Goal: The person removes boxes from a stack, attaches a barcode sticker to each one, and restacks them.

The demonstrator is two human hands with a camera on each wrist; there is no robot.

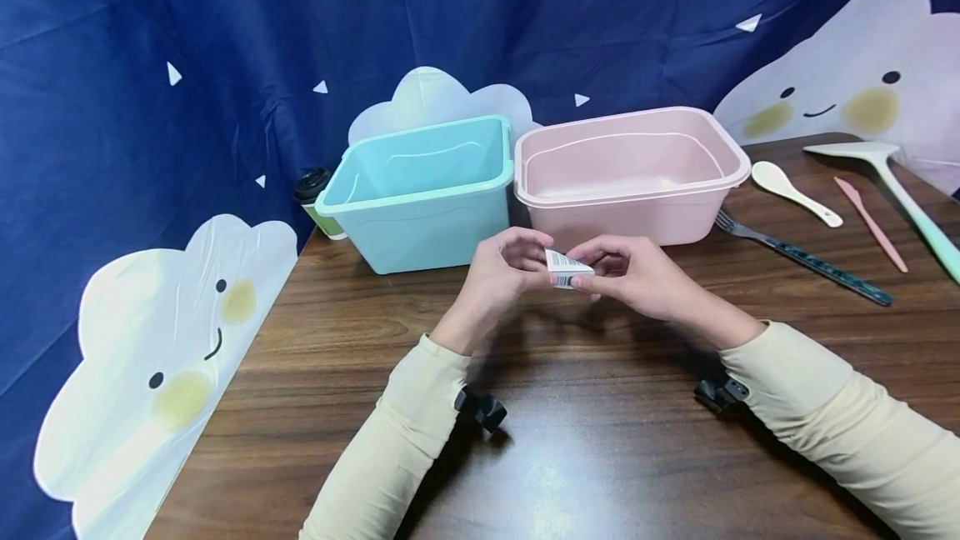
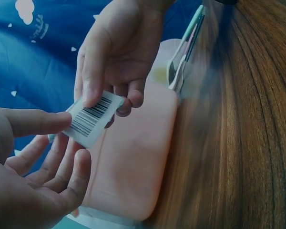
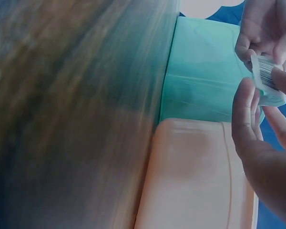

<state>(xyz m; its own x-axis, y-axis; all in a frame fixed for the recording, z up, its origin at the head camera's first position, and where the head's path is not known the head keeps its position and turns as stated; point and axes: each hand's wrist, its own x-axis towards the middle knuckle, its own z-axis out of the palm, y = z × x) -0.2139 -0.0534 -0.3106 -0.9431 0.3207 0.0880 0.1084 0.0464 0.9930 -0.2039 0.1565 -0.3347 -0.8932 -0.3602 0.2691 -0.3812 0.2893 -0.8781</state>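
Both hands hold a small white packet with a printed barcode [image 1: 568, 268] above the table, in front of the pink bin. My left hand [image 1: 504, 267] pinches its left end between thumb and fingers. At the other end my right hand [image 1: 632, 273] pinches it too. In the left wrist view, the barcode face of the packet [image 2: 91, 118] is turned up, with a thumb on it from each side. The right wrist view shows the packet [image 3: 268, 81] edge-on, its underside partly hidden by fingers.
Behind the hands stand a light blue bin [image 1: 435, 227] and a pink bin [image 1: 622, 219], side by side. A lidded cup [image 1: 324, 211] is at the back left. To the right lie a fork [image 1: 806, 258], a white spoon [image 1: 797, 193], a pink knife [image 1: 872, 223] and a long-handled utensil [image 1: 911, 190].
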